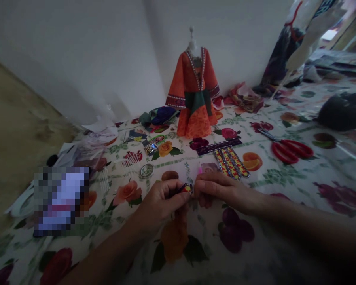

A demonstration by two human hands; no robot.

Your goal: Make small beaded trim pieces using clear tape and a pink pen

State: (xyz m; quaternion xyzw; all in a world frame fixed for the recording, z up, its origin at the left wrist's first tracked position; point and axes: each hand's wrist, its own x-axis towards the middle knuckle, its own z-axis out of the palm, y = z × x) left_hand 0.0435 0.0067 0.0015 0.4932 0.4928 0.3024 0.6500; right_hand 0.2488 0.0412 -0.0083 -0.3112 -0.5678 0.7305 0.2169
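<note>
My left hand (163, 200) is closed in a pinch on a small patterned trim piece (186, 188), red and yellow with a dark edge. My right hand (215, 190) is closed right beside it, fingertips touching the same piece, and a thin pink stick (199, 169) pokes up from behind its fingers. Both hands rest low over the flower-printed tablecloth (284, 178). Just beyond my right hand lie several patterned trim strips (231, 160) joined to a dark band. Further back a small mannequin stands in an orange and green doll dress (195, 95).
Red-handled scissors (287, 149) lie to the right. Fabric scraps (158, 118) pile up left of the dress and more cloth (245, 99) to its right. A small round tin (146, 170), plastic bags (97, 138) and a dark bundle (342, 111) also sit on the table.
</note>
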